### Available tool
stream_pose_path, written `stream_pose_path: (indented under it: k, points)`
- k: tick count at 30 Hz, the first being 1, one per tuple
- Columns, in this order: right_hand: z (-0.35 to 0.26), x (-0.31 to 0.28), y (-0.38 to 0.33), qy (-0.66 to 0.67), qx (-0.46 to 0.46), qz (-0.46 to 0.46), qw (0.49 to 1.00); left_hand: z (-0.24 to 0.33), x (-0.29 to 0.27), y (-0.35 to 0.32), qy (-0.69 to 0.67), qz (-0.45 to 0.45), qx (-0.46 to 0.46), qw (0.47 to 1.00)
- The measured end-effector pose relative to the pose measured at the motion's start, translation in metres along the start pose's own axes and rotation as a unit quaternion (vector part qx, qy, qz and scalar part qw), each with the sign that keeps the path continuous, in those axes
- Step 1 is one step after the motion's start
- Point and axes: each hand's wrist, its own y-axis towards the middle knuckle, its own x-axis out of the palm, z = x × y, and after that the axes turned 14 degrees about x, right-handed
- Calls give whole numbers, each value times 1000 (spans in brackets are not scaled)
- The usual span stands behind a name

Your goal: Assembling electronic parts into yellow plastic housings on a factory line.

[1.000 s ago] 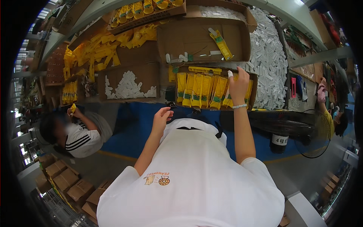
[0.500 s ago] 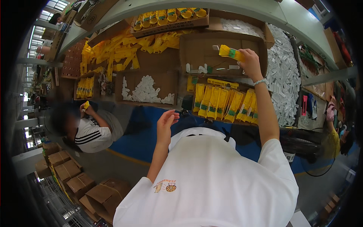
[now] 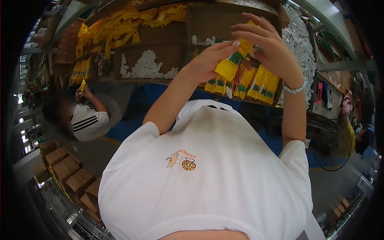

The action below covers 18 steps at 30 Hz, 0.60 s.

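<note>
A yellow plastic housing with a green circuit board (image 3: 228, 69) is tilted between my hands, above the box of similar pieces. Its lower left part is gripped by my left hand (image 3: 206, 64), thumb laid along the top. My right hand (image 3: 274, 50) curves over the upper end, fingers bent around it, some fingertips raised. Thin wires and a small white piece (image 3: 229, 92) hang below the housing. Under my hands, several yellow housings (image 3: 264, 82) stand in a row in a cardboard box, partly covered by my fingers.
Left of my hands, a cardboard box holds small white parts (image 3: 148, 66); behind lie loose yellow pieces (image 3: 116, 30). White parts (image 3: 298, 44) fill a bin at right. A co-worker (image 3: 90, 118) at left holds a yellow piece (image 3: 82, 86). Cartons (image 3: 68, 166) are stacked lower left.
My right hand has brought the yellow housing back toward me from the far box. My left hand has risen to the right and taken hold of it. The view has shifted.
</note>
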Motion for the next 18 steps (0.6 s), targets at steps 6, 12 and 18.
stream_pose_path:
  k: [6,12,18]
  points:
    - [-7,47,-64,416,270,268,826,0,9,2,2,53,105,993]
    - [-54,116,-91,454,309,157,821,-2,14,10,-12,64,134,989]
    - [-41,129,-92,417,295,161,844,1,26,13,93,157,211,960]
